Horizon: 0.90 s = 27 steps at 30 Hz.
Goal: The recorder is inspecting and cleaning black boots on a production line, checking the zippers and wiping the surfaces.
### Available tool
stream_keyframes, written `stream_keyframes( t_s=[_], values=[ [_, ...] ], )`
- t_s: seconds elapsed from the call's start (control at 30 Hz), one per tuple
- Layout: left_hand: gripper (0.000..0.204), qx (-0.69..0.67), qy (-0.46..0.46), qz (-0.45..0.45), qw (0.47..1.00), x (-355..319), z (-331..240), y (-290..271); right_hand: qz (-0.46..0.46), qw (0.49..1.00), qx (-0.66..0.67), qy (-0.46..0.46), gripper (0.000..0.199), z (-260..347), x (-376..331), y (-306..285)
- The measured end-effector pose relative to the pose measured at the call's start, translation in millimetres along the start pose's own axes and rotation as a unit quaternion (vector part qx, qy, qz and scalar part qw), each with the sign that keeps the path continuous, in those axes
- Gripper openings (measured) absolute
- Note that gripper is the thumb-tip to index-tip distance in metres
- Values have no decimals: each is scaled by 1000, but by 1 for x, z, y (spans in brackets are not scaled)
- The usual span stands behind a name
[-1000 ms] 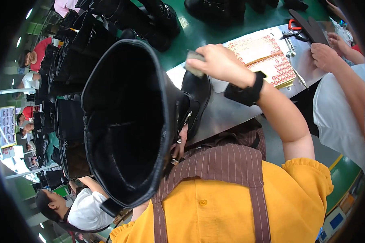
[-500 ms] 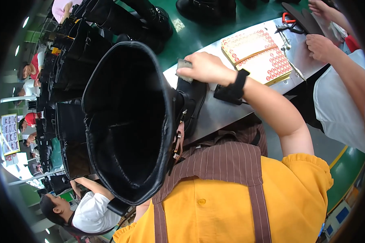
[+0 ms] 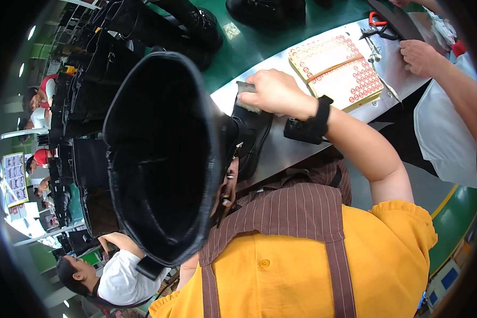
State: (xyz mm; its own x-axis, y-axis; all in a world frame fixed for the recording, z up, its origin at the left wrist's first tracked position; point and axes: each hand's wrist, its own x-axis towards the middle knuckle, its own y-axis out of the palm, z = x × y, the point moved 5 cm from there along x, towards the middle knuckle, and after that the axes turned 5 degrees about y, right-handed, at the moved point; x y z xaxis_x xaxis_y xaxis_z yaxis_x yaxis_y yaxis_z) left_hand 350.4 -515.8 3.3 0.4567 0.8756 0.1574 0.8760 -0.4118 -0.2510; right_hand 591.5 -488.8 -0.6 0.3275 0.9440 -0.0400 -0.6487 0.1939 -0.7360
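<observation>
A tall black boot (image 3: 159, 153) fills the middle of the view, its wide shaft opening facing me. Beyond the shaft, its toe (image 3: 254, 124) rests at the metal table. My right hand (image 3: 275, 93), wearing a black wrist device, is closed on a small grey pad (image 3: 247, 98) with a pale, fuzzy edge and presses it against the toe. Metal buckles (image 3: 230, 177) show beside the shaft. A skin-coloured patch there may be part of my left hand; the boot hides the rest of it, so its grip cannot be made out.
A banded stack of printed cards (image 3: 336, 69) lies on the metal table (image 3: 281, 148), right of my hand. Beyond it are red-handled pliers (image 3: 377, 26). A co-worker's hand (image 3: 421, 58) is at the right. More black boots (image 3: 196, 26) stand far left on a green surface.
My right hand and the pad have shifted slightly right and down over the toe. The boot's shaft has moved a little left. One co-worker's hand at top right has moved upward.
</observation>
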Motion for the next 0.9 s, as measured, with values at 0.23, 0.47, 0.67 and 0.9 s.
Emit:
stream_keyframes(
  t_s=[0.23,0.47,0.67,0.9],
  values=[
    [40,36,85,-8,996,-3,11,0,-194,979,-57,-3,32,3,32,-26],
    [39,59,17,14,998,3,-3,9,-70,993,-88,-22,35,-15,18,-14],
    [31,87,122,1,989,-4,25,-1,12,1000,-21,9,36,14,14,-8],
    [29,75,85,-18,993,-8,15,0,52,994,-89,-44,27,-6,-3,-40]
  ],
)
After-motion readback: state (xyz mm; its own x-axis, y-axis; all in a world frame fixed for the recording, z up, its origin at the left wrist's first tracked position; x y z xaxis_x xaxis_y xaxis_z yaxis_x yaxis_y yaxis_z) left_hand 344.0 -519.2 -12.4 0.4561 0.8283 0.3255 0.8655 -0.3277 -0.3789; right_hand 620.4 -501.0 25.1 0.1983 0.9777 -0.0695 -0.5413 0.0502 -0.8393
